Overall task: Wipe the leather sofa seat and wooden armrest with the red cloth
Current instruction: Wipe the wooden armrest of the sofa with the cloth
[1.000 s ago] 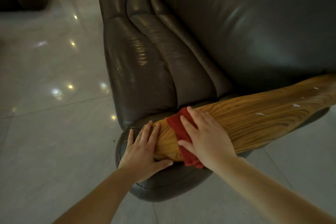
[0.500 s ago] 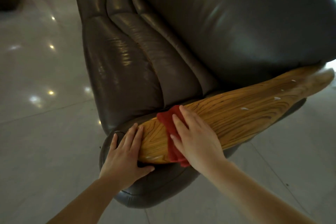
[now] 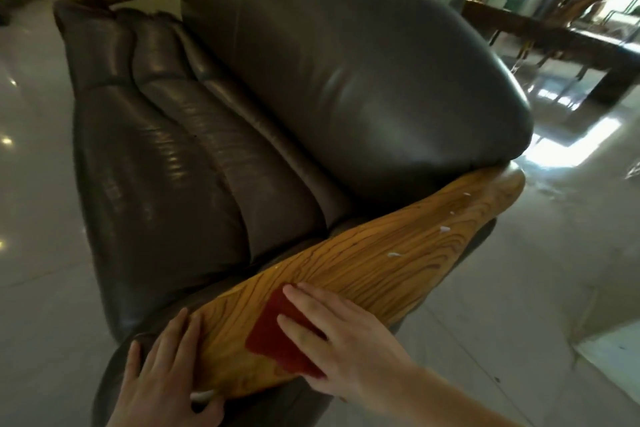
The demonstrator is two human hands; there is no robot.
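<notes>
Your red cloth [image 3: 280,340] lies flat on the wooden armrest [image 3: 374,263], toward its near end. Your right hand [image 3: 346,336] presses it down with fingers spread and flat, palm over the cloth's far edge, not clenched around it. Your left hand [image 3: 162,378] rests open on the armrest's near tip, fingers on the wood, grasping nothing. Small white flecks [image 3: 394,255] dot the armrest farther along. Beyond the armrest sit the leather sofa seat [image 3: 180,163] and back cushion [image 3: 346,73], and glossy floor [image 3: 519,288] surrounds them.
</notes>
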